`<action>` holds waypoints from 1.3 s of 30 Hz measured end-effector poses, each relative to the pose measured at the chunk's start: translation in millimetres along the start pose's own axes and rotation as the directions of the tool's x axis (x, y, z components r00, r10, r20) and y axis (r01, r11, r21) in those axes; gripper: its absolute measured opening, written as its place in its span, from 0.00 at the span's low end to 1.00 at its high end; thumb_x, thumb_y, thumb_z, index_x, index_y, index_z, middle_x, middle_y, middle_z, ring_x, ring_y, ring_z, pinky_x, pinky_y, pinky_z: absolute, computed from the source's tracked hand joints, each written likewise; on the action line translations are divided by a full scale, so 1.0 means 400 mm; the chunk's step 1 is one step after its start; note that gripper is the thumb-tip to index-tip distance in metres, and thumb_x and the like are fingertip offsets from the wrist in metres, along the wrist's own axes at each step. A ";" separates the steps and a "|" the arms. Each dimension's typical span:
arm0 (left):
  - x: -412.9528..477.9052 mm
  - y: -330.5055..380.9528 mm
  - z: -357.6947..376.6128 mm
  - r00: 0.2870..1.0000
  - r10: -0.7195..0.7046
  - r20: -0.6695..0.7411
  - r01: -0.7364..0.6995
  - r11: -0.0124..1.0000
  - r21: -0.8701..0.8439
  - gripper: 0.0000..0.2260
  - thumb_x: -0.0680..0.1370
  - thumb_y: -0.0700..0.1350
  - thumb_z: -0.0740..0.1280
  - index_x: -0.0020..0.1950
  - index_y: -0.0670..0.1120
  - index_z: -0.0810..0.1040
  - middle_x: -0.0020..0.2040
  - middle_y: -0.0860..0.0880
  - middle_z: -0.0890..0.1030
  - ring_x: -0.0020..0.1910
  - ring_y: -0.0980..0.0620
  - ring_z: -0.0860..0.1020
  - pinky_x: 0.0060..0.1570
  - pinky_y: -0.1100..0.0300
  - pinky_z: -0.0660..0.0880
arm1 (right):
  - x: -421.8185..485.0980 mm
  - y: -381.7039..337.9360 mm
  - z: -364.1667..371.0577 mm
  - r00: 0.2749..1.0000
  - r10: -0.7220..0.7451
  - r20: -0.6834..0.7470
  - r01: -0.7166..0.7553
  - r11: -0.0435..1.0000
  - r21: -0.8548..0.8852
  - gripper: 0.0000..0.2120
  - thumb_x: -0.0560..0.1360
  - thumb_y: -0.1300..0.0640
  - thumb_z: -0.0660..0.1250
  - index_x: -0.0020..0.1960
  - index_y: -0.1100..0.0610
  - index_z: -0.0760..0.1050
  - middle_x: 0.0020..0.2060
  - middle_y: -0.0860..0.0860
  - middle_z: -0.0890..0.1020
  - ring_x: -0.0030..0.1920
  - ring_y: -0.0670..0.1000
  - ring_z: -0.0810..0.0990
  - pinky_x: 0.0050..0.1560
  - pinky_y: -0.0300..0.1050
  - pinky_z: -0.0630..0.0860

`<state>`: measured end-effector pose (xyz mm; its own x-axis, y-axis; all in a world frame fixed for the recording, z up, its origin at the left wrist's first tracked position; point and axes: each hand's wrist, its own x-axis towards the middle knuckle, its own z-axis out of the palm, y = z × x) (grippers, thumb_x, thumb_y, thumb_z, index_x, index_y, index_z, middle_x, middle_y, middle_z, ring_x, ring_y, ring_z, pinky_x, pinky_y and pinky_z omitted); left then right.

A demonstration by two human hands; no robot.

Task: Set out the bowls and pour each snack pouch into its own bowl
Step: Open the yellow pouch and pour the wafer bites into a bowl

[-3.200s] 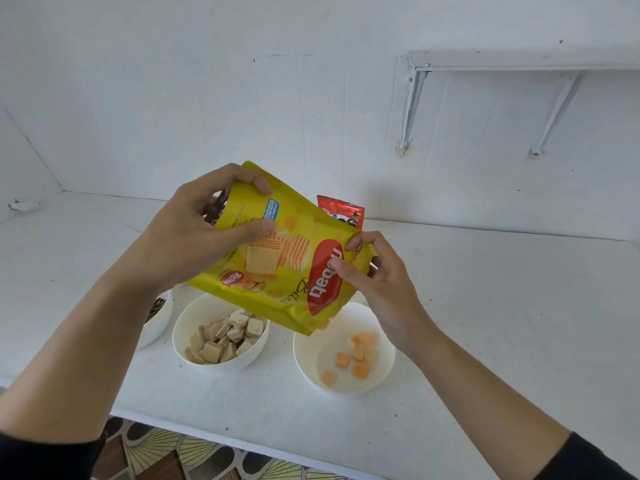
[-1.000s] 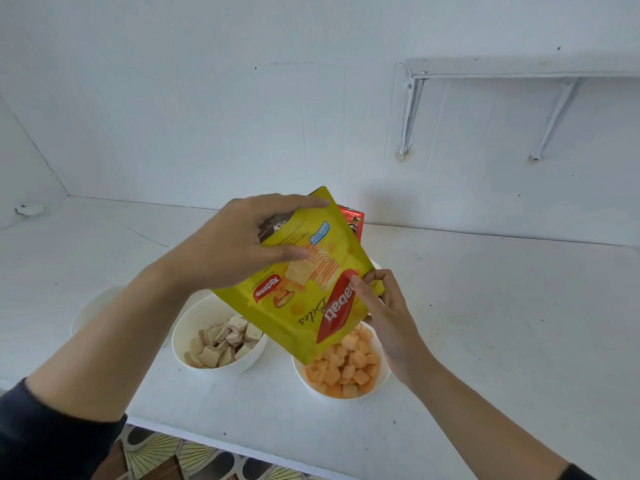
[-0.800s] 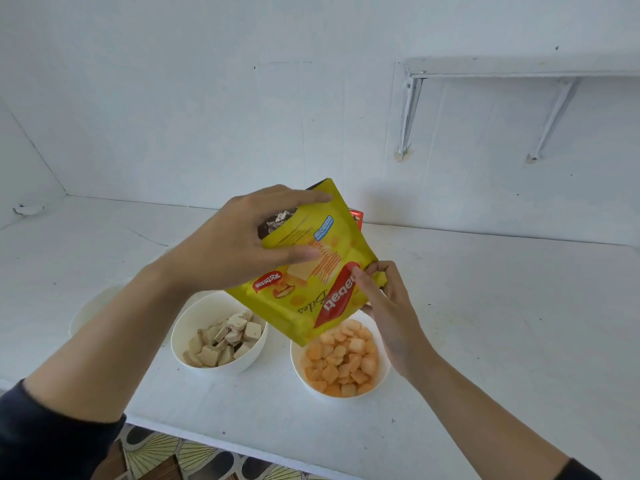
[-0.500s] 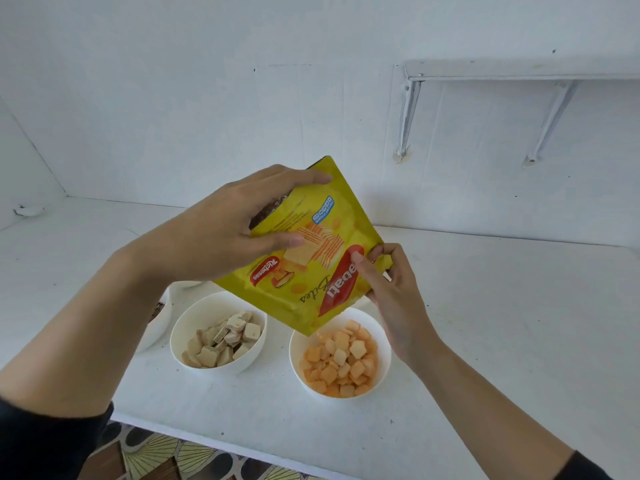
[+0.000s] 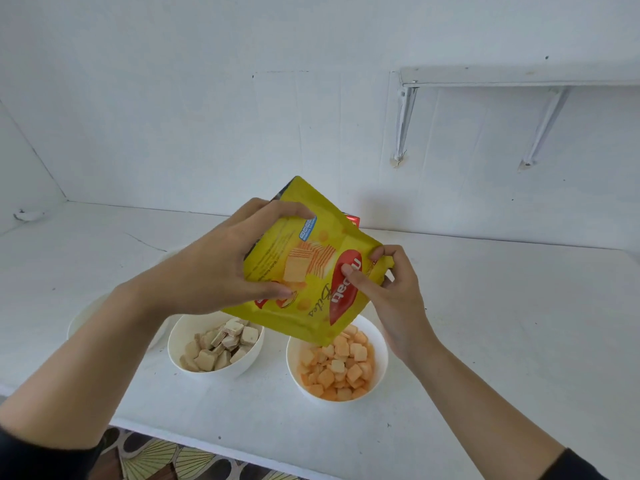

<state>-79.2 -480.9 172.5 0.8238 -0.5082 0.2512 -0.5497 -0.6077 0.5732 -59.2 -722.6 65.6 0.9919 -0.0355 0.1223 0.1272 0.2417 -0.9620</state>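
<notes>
Both hands grip yellow pouch (tilted) above bowl.

A plain home kitchen corner, it seems: white-painted counter against bare white walls, a wall shelf on 2 brackets, patterned floor tiles below the edge, bowls of snacks

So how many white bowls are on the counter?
3. A round white bowl of beige wafer cubes at centre; a bowl of orange bites right of it, under the yellow pouch; a third bowl far left, mostly hidden behind the left arm. Others could be hidden.
</notes>
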 end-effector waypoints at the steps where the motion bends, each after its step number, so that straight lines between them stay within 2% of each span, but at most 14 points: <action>1: -0.005 -0.003 0.002 0.999 -0.005 -0.033 0.006 1.000 0.015 0.35 0.71 0.50 0.78 0.72 0.67 0.65 0.66 0.59 0.69 0.60 0.59 0.77 0.46 0.60 0.82 | 0.001 -0.004 -0.001 1.000 -0.007 0.009 0.007 1.000 0.001 0.17 0.71 0.59 0.78 0.50 0.54 0.70 0.49 0.47 0.86 0.51 0.51 0.86 0.43 0.49 0.84; 3: -0.012 -0.007 0.008 0.993 -0.010 -0.114 0.007 0.999 -0.032 0.33 0.71 0.49 0.78 0.70 0.66 0.68 0.64 0.60 0.74 0.57 0.57 0.81 0.43 0.59 0.83 | 0.002 -0.004 -0.003 1.000 -0.009 0.030 0.009 1.000 -0.007 0.18 0.71 0.61 0.78 0.51 0.54 0.70 0.49 0.47 0.86 0.51 0.50 0.86 0.43 0.49 0.85; 6: -0.024 -0.006 0.017 0.974 -0.051 -0.222 0.012 0.985 -0.174 0.30 0.70 0.45 0.77 0.67 0.63 0.71 0.62 0.65 0.77 0.53 0.60 0.84 0.39 0.66 0.81 | 0.000 0.008 -0.004 0.999 0.013 0.039 -0.012 1.000 -0.011 0.20 0.70 0.62 0.79 0.53 0.56 0.70 0.53 0.48 0.85 0.54 0.51 0.85 0.45 0.50 0.85; 8: -0.037 -0.014 0.026 0.959 -0.079 -0.274 0.031 0.984 -0.176 0.27 0.71 0.44 0.77 0.65 0.63 0.73 0.61 0.66 0.78 0.50 0.59 0.85 0.37 0.65 0.82 | -0.001 0.014 -0.002 1.000 0.012 0.021 -0.012 1.000 0.008 0.21 0.70 0.62 0.79 0.55 0.55 0.70 0.57 0.51 0.82 0.56 0.53 0.85 0.45 0.49 0.85; 10: -0.051 -0.030 0.043 0.946 -0.092 -0.309 0.042 0.985 -0.166 0.23 0.73 0.46 0.76 0.63 0.63 0.76 0.59 0.63 0.82 0.49 0.57 0.85 0.37 0.62 0.83 | 0.001 0.015 0.000 1.000 -0.006 0.005 0.006 1.000 0.015 0.26 0.69 0.62 0.80 0.59 0.51 0.69 0.58 0.51 0.81 0.55 0.51 0.85 0.48 0.50 0.85; 13: -0.068 -0.060 0.090 0.903 -0.180 -0.390 0.059 0.951 -0.303 0.17 0.74 0.41 0.75 0.61 0.56 0.80 0.55 0.57 0.85 0.47 0.51 0.86 0.39 0.56 0.84 | 0.005 0.013 0.000 1.000 0.007 0.019 -0.007 1.000 0.026 0.37 0.66 0.61 0.82 0.65 0.41 0.65 0.59 0.50 0.79 0.55 0.50 0.85 0.51 0.54 0.85; 16: -0.080 -0.073 0.141 0.835 -0.271 -0.479 0.068 0.914 -0.400 0.16 0.74 0.37 0.75 0.57 0.52 0.80 0.52 0.56 0.85 0.44 0.54 0.86 0.37 0.61 0.83 | 0.004 0.020 0.001 0.995 0.072 0.062 -0.073 0.997 0.019 0.44 0.63 0.60 0.84 0.67 0.34 0.63 0.57 0.52 0.83 0.54 0.52 0.86 0.53 0.56 0.84; 19: -0.087 -0.081 0.183 0.774 -0.352 -0.526 0.060 0.868 -0.493 0.16 0.74 0.35 0.75 0.56 0.52 0.80 0.53 0.53 0.84 0.45 0.53 0.86 0.36 0.64 0.81 | -0.006 0.030 0.008 0.991 0.100 0.090 -0.093 0.992 -0.081 0.50 0.56 0.52 0.86 0.66 0.28 0.61 0.58 0.49 0.83 0.56 0.51 0.85 0.54 0.56 0.84; 23: -0.095 -0.085 0.214 0.728 -0.430 -0.533 0.092 0.833 -0.546 0.17 0.73 0.35 0.77 0.55 0.53 0.80 0.56 0.58 0.83 0.51 0.52 0.84 0.40 0.61 0.83 | -0.009 0.039 0.016 0.989 0.090 0.120 -0.071 0.986 -0.151 0.55 0.52 0.49 0.89 0.69 0.29 0.61 0.65 0.47 0.78 0.61 0.52 0.82 0.54 0.57 0.84; 27: -0.109 -0.087 0.220 0.715 -0.479 -0.510 0.121 0.803 -0.584 0.18 0.71 0.35 0.78 0.55 0.52 0.80 0.56 0.55 0.84 0.51 0.51 0.85 0.39 0.59 0.83 | -0.008 0.037 0.007 0.987 0.093 0.133 -0.065 0.977 -0.204 0.52 0.52 0.48 0.89 0.68 0.32 0.65 0.63 0.46 0.80 0.60 0.51 0.83 0.54 0.56 0.84; 31: -0.123 -0.085 0.225 0.697 -0.528 -0.485 0.138 0.763 -0.631 0.22 0.69 0.37 0.79 0.58 0.52 0.78 0.57 0.52 0.84 0.48 0.50 0.86 0.37 0.55 0.84 | 0.000 0.022 -0.001 0.990 0.117 0.079 -0.103 0.983 -0.152 0.37 0.62 0.56 0.84 0.65 0.40 0.70 0.46 0.46 0.87 0.46 0.47 0.87 0.41 0.45 0.84; 33: -0.128 -0.084 0.229 0.681 -0.565 -0.466 0.154 0.733 -0.663 0.26 0.67 0.36 0.80 0.59 0.53 0.76 0.56 0.49 0.84 0.46 0.49 0.87 0.35 0.51 0.84 | 0.006 0.012 -0.005 0.992 0.120 0.040 -0.116 0.990 -0.081 0.30 0.66 0.58 0.82 0.61 0.45 0.72 0.44 0.50 0.88 0.44 0.50 0.88 0.40 0.49 0.85; 35: -0.132 -0.081 0.235 0.668 -0.589 -0.454 0.176 0.718 -0.674 0.28 0.64 0.37 0.81 0.58 0.54 0.75 0.56 0.49 0.83 0.46 0.48 0.87 0.34 0.51 0.84 | 0.007 0.004 -0.005 0.994 0.107 0.006 -0.107 0.994 -0.023 0.24 0.68 0.60 0.80 0.58 0.49 0.74 0.44 0.56 0.88 0.45 0.56 0.88 0.45 0.57 0.85; 39: -0.129 -0.080 0.245 0.649 -0.619 -0.443 0.210 0.705 -0.677 0.28 0.62 0.42 0.83 0.56 0.55 0.74 0.57 0.50 0.84 0.48 0.45 0.86 0.36 0.45 0.84 | 0.006 -0.014 0.005 0.995 0.077 -0.057 -0.072 0.994 0.080 0.16 0.70 0.63 0.78 0.54 0.56 0.77 0.43 0.59 0.88 0.47 0.58 0.88 0.42 0.52 0.85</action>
<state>-117.8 -495.0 65.0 0.9359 0.3168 0.1541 -0.1210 -0.1215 0.9852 -57.6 -722.0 71.8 0.9968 -0.0725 0.0339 0.0554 0.3203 -0.9457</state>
